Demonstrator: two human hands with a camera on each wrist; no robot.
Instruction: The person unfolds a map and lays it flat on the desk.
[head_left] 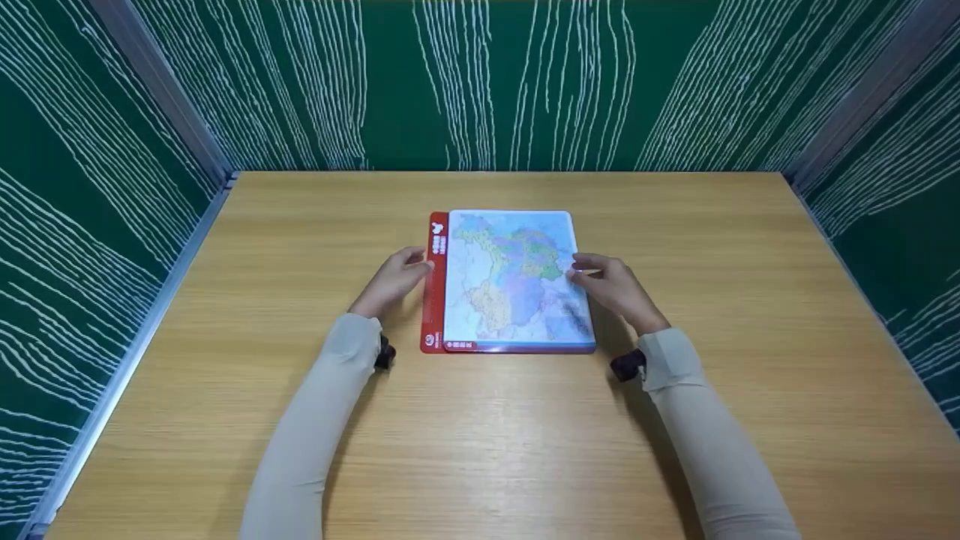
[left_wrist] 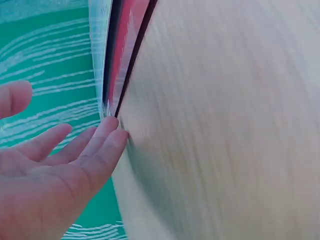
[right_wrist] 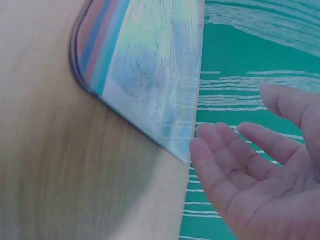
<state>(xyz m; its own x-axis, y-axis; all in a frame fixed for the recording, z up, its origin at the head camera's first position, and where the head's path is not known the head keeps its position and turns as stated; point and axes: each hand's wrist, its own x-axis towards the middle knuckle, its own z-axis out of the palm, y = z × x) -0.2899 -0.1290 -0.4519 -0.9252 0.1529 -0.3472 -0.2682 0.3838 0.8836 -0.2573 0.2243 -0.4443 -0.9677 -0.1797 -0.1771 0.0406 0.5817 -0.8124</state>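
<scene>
A flat, glossy map board (head_left: 510, 292) with rounded corners and regions in several colours lies on the table, a red strip (head_left: 433, 300) with white print along its left side. At that strip is my left hand (head_left: 394, 281), thumb tip overlapping it in the head view. In the left wrist view, the fingertips (left_wrist: 117, 132) of this hand are right at the board's edge, fingers fairly straight. My right hand (head_left: 611, 285) is beside the opposite edge. Its fingers (right_wrist: 215, 170) are loosely bent with nothing between them, thumb apart, in the right wrist view.
The wooden table (head_left: 480, 442) extends around the board on all sides. Green walls (head_left: 390, 90) with white wavy lines stand at the back and both sides, joined by grey corner posts (head_left: 161, 82). Dark wrist devices (head_left: 628, 365) sit at both sleeve cuffs.
</scene>
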